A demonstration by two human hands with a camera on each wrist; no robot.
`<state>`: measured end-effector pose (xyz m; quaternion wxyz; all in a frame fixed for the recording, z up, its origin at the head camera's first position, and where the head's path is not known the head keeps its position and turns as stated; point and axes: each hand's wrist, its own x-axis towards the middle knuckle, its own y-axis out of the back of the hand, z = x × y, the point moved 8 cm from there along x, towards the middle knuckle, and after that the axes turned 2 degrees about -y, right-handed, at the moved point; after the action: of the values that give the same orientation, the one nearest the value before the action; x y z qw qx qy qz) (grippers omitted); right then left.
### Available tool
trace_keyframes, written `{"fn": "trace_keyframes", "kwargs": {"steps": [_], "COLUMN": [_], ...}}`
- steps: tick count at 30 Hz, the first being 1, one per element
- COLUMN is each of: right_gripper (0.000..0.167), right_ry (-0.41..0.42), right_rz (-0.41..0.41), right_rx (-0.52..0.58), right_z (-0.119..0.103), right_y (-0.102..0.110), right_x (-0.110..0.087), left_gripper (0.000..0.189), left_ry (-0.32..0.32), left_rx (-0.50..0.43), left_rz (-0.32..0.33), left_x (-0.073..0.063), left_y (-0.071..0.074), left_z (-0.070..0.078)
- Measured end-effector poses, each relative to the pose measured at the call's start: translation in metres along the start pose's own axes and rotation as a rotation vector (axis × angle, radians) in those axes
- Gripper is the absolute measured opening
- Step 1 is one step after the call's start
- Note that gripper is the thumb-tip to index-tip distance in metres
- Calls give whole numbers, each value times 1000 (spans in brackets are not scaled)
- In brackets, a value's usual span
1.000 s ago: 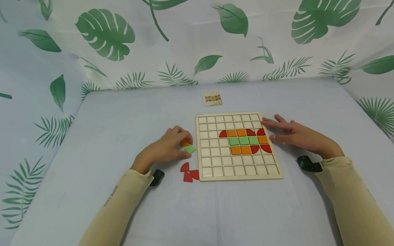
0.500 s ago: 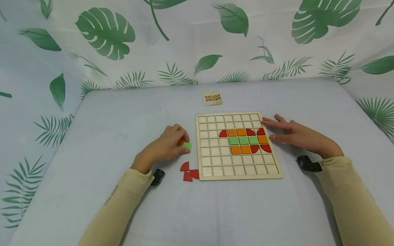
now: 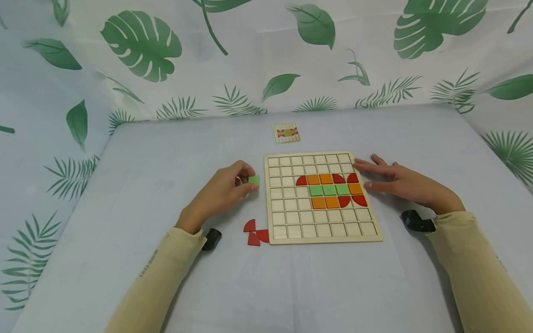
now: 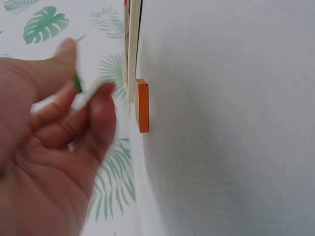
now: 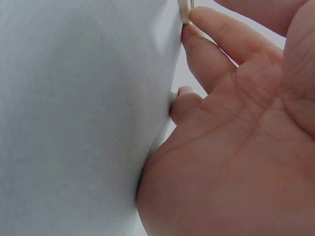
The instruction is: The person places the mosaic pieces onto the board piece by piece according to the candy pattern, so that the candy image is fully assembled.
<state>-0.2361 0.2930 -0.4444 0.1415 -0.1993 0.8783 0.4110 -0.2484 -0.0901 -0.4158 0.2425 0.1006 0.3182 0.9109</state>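
Observation:
My left hand [image 3: 222, 192] pinches a green square tile [image 3: 254, 179] between thumb and fingers, raised above the table just left of the wooden grid board [image 3: 291, 217]. In the left wrist view an orange tile [image 4: 142, 105] lies on the table near the board; from the head the hand hides it. My right hand [image 3: 410, 185] rests beside the board, its fingers extended and touching the right edge. On the grid sit orange squares [image 3: 319, 202], a row of green squares [image 3: 329, 190] and red quarter-round pieces [image 3: 301, 181].
Several red pieces [image 3: 249, 225] lie by the board's lower left corner, one against its edge. Behind the board is a small pattern card [image 3: 286, 133]. A leaf-printed cloth [image 3: 250, 55] hangs at the back and sides of the table.
My left hand has picked up the green tile, lifted it and moved it slightly away from me, leaving the orange tile on the table. The right hand stays put.

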Motion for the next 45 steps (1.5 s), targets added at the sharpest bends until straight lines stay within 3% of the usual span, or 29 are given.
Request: {"fn": "trace_keyframes", "kwargs": {"steps": [6,11,20,29,37,42,45], "right_gripper": [73,74,73,73,72,71,71], "right_ry": [13,14,7,16,27,33,33], "right_rz": [-1,0,-4,1,3,2,3], "right_rx": [6,19,25,18,9,14,13], "right_z": [-1,0,0,-2,-3,-4,-4], "right_y": [0,1,1,0,0,1,1], "right_x": [-1,-1,-2,-2,-1,-2,-2], "left_gripper": [7,13,18,17,20,20,17], "left_ry": [83,130,117,105,170,233,244], "left_rx": [-292,-483,-592,-760,-748,-655,-546], "left_rz": [103,137,72,31,-37,-87,-93], "left_x": [1,2,9,33,42,43,43], "left_y": [5,8,6,-12,-41,-59,-65], "left_z": [-5,-6,24,46,48,45,43]}}
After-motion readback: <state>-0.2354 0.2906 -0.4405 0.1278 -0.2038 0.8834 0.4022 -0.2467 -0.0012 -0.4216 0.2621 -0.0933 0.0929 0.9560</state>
